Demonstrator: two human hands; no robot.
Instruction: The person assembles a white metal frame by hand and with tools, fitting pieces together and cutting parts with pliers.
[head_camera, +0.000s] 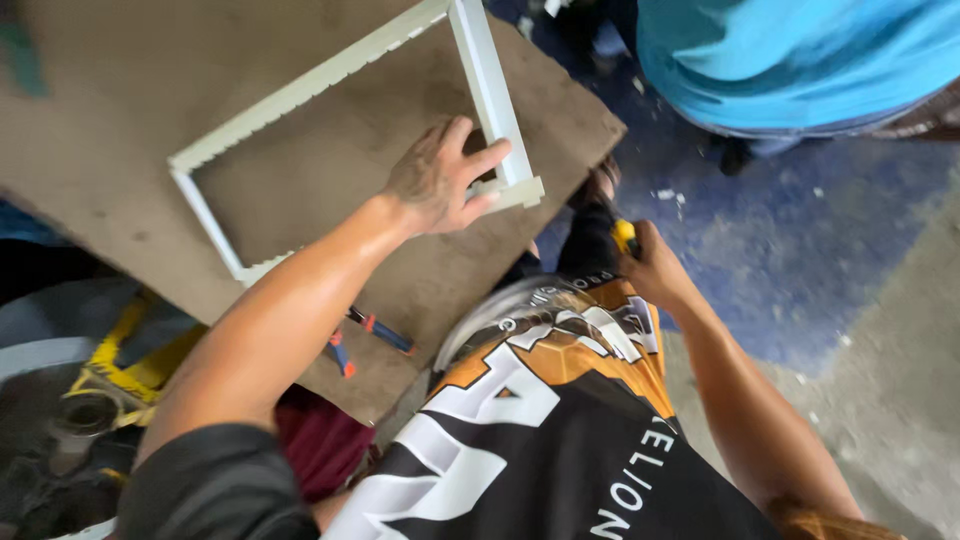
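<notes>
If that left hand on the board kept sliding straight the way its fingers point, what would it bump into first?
The left hand points up and right, and its fingertips already lie on the white frame near its corner. That upright side bar would likely be met first; beyond it is bare brown board.

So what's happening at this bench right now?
A person leans over a brown board on which a white rectangular frame lies flat. Their left hand presses on the frame's near corner. Their right hand grips something yellow down by the board's edge; what it is cannot be told. Pliers with red-and-blue handles lie on the board. Another person in a blue top stands close.
</notes>
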